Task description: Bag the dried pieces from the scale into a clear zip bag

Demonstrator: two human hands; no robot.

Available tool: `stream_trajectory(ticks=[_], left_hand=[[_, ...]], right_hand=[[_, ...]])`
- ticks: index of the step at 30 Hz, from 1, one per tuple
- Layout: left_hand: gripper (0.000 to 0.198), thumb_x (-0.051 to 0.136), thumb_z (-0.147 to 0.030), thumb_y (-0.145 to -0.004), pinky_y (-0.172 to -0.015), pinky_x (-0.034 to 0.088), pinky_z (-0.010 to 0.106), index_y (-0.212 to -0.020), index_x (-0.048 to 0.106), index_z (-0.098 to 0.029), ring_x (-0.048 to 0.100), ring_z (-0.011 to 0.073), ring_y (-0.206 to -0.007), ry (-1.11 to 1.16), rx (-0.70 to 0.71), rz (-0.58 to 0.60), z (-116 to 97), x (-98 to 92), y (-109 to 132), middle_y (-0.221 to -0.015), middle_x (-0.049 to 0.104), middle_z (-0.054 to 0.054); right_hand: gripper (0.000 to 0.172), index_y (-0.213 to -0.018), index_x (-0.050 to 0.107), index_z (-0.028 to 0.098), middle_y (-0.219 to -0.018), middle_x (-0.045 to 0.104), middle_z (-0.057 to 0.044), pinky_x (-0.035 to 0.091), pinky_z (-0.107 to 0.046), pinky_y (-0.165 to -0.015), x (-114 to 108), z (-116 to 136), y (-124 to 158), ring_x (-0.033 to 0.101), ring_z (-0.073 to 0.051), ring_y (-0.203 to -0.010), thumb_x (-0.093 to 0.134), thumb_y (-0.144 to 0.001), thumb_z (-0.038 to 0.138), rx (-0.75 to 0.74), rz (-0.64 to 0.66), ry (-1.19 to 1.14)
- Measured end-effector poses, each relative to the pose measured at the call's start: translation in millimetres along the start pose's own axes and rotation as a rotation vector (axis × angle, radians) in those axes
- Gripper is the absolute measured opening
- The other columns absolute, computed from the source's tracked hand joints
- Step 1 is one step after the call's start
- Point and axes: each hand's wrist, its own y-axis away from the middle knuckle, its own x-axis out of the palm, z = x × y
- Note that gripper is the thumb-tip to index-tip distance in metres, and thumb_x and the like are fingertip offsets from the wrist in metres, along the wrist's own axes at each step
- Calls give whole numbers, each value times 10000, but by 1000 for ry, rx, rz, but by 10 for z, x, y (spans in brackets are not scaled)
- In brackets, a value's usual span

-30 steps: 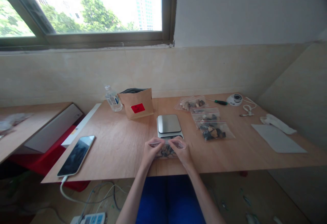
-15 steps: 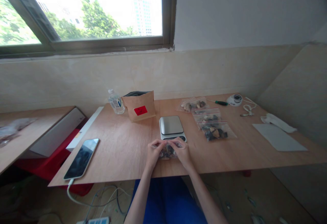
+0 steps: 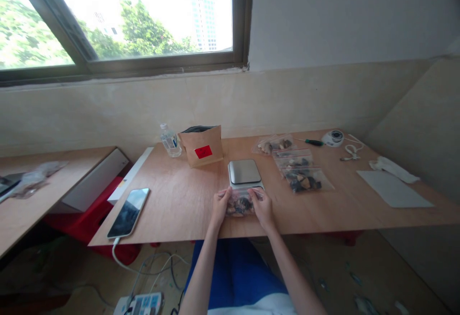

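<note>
A clear zip bag [image 3: 240, 204] filled with dark and tan pieces, perhaps dried mushrooms or stones, is at the table's front edge. My left hand [image 3: 222, 204] pinches its upper left corner, and my right hand [image 3: 262, 205] pinches the upper right one. Just beyond the bag lies a small digital scale [image 3: 244, 171] with a bare metal plate; its front panel is partly hidden by the bag and my fingers. To the right, more filled zip bags [image 3: 304, 180] lie flat, overlapping one another.
Behind the scale stands an open kraft paper pouch [image 3: 205, 154] with a red label, beside a water bottle [image 3: 170, 141]. A charging phone [image 3: 128, 213] lies left. At the right are a screwdriver [image 3: 314, 142], a dome camera [image 3: 333, 137] and a white sheet [image 3: 393, 190].
My hands have moved apart, from close together at the middle of the bag's top to its two upper corners. More of the bag shows now. The camera view has shifted slightly.
</note>
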Motion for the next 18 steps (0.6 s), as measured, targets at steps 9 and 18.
stream_trajectory(ticks=[9,18], left_hand=[[670,324,-657,-804,-573,438,265,-683,709,-121,587,165,-548,109,-55,-27,17,-51,-42,-575,652,78],[591,387,-572,-819,-500,390,234,-669,702,-95,535,123,-487,236,-60,-41,-38,-41,-51,-573,637,80]], right_hand=[[406,-765,633,146,-647,651,-42,459,-273,-590,-394,85,1,585,-166,-597,568,-753,546,46,-118,8],[621,-642,636,134,-513,577,-40,392,-284,-548,-1850,56,-975,508,-168,-512,413,-737,705,-19,-309,347]])
